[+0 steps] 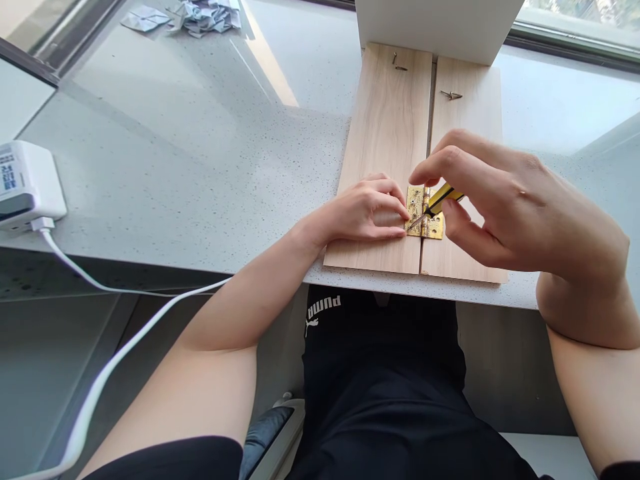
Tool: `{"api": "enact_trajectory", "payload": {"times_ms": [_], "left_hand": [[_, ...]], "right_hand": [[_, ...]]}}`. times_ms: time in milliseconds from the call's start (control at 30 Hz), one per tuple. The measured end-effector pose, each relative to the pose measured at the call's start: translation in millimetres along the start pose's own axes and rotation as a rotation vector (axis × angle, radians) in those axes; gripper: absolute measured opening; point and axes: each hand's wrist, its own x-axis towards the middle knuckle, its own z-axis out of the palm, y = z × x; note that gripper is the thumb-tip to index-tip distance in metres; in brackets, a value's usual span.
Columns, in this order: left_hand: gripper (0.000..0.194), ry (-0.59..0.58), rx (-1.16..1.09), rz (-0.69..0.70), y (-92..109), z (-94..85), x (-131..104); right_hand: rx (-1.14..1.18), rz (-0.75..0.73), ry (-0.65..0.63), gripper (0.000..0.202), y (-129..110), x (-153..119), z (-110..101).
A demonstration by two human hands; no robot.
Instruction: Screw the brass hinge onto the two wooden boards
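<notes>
Two pale wooden boards lie side by side, a left board (385, 127) and a right board (473, 133), with a narrow gap between them. A brass hinge (434, 228) spans the gap near the boards' front end. My right hand (530, 200) grips a yellow and black screwdriver (444, 195), its tip on the hinge's left leaf. My left hand (367, 210) rests on the left board, fingers stretched out and fingertips against the hinge's left edge. What lies under the screwdriver tip is too small to tell.
Loose screws (451, 95) lie on the far part of the right board, and more screws (399, 65) on the left one. A white box (435, 27) stands behind. Crumpled paper (207, 17) sits far left. A white charger (37, 180) with a cable (105, 393) is at left.
</notes>
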Motion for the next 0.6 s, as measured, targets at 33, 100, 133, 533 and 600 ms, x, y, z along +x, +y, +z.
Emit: {"api": "enact_trajectory", "payload": {"times_ms": [33,100,133,533,600], "left_hand": [[0.015,0.001,-0.002,0.009,0,-0.1,0],[0.016,0.001,-0.003,0.025,-1,-0.2,0],[0.016,0.0,-0.001,0.029,-2,-0.3,0],[0.016,0.015,-0.001,0.049,0,0.7,0],[0.015,0.019,-0.01,0.049,1,0.1,0]], "right_hand": [[0.02,-0.016,-0.006,0.034,-1,0,0],[0.039,-0.05,-0.011,0.029,0,-1,0],[0.033,-0.067,-0.005,0.024,1,-1,0],[-0.019,0.013,-0.073,0.033,-2,1,3],[0.002,0.003,-0.07,0.031,-4,1,3]]}}
